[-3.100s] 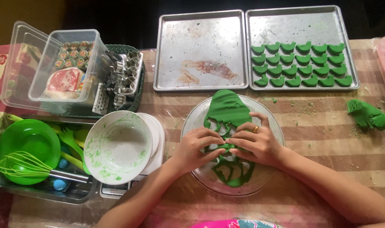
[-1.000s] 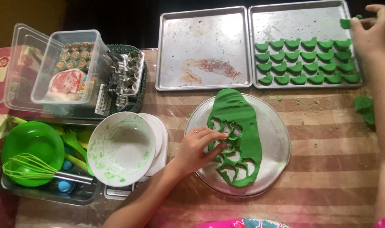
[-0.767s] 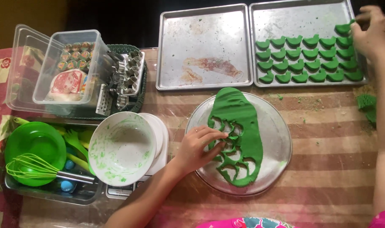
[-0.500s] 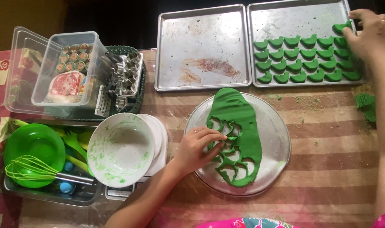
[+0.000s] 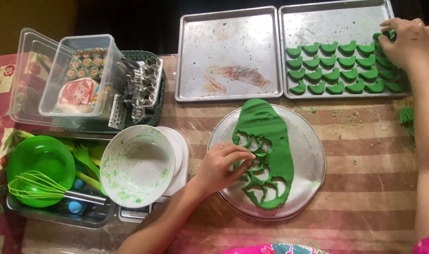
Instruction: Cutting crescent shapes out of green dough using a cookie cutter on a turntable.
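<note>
Left hand: the left hand (image 5: 222, 165) is resting at about 7 o'clock from the table's middle, fingers loosely curled and lying together on the left edge of the green dough sheet (image 5: 264, 150); it is pressing on the dough, not clamped round anything.
Right hand: the right hand (image 5: 405, 41) is reaching to 1 o'clock, fingertips drawn together over a green piece at the top right of the rows; whether it is pinching that piece I cannot tell.
Dough sheet: it is lying on the round glass plate (image 5: 313, 155), just below centre, running from 12 to 6 o'clock on the plate, with cut-out holes filling its lower half.
Cut shapes: the green cut-outs (image 5: 336, 62) are sitting in three rows on the right baking tray (image 5: 332, 23).
Left tray: the empty baking tray (image 5: 228, 54) is lying at 12 o'clock, touching the right one, stained in the middle.
Scrap: a lump of green dough (image 5: 406, 115) is lying at 3 o'clock, near the right forearm.
Bowl: the white bowl (image 5: 137, 165), smeared green, is sitting at 9 o'clock, just beside the left hand.
Green bowl: the green bowl (image 5: 38, 162) with a whisk (image 5: 40, 188) across it is lying at the far 9 o'clock edge.
Containers: the clear plastic boxes (image 5: 64, 75) and metal cutters (image 5: 139, 87) are standing at 10 o'clock.
</note>
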